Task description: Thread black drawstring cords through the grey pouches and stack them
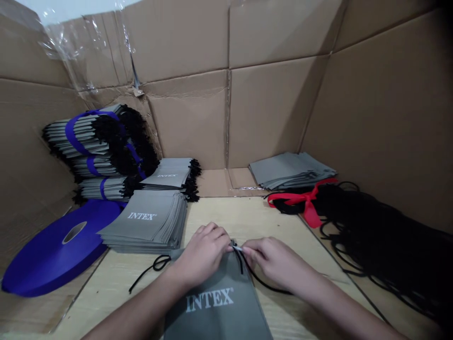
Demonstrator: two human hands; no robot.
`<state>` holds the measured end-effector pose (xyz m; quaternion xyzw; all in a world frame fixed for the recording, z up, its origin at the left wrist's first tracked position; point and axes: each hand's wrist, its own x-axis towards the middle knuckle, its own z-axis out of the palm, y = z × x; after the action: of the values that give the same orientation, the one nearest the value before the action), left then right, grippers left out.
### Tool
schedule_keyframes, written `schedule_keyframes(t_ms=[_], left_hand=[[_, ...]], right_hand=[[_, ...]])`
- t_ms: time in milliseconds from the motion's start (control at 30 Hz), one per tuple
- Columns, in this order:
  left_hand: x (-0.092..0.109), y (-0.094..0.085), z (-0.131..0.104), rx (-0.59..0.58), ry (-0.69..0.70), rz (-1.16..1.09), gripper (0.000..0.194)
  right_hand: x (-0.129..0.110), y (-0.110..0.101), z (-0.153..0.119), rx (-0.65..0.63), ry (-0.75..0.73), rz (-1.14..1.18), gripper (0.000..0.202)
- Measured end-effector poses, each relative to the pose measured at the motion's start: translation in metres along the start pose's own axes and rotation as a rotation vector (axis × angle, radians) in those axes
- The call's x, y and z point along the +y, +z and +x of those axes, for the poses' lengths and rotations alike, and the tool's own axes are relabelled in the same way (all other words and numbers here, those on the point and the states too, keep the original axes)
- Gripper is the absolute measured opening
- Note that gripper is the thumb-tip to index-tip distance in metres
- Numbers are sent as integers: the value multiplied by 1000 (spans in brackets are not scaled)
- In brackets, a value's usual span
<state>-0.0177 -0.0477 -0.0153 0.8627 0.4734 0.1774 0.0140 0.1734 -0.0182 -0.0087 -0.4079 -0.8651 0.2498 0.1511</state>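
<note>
A grey pouch [215, 314] printed INTEX lies flat on the table in front of me. My left hand [207, 250] is closed on its top edge near the right corner. My right hand [264, 257] pinches a thin, whitish, needle-like tool [237, 248] at that corner, its far end reaching my left fingertips. Black cord [267, 285] hangs from the corner and runs under my right hand. At the pouch's top left, a looped cord end [161, 262] sticks out onto the table. My fingers hide the tool's tip and how the cord joins it.
A stack of grey INTEX pouches [145, 219] stands at left, with corded pouches [170, 174] behind it. Blue-banded bundles [88, 137] pile up beyond a blue ribbon roll [46, 250]. At right lie more grey pouches [290, 170] and black cords [382, 231] tied with red ribbon [311, 208]. Cardboard walls [191, 118] surround the table.
</note>
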Motion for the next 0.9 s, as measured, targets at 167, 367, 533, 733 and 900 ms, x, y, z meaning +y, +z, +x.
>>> schedule_keyframes(t_ms=[167,367,533,733,900], left_hand=[[-2,6,-1,77,-39,-313,14],[-8,-2,0,-24,-102,-521,17],[-6,0,-1,-60,-97,-417,24],[-3,13,1,-78,-142,-424,31],[3,10,0,-32,-124,-280,24]], right_hand=[[7,-6,6,-203,121,311,26],[-3,-4,1,-37,-5,131,29],[-1,7,-3,28,-62,-37,26],[-2,13,-8,84,-99,-301,32],[-9,6,-11,145,-84,-396,24]])
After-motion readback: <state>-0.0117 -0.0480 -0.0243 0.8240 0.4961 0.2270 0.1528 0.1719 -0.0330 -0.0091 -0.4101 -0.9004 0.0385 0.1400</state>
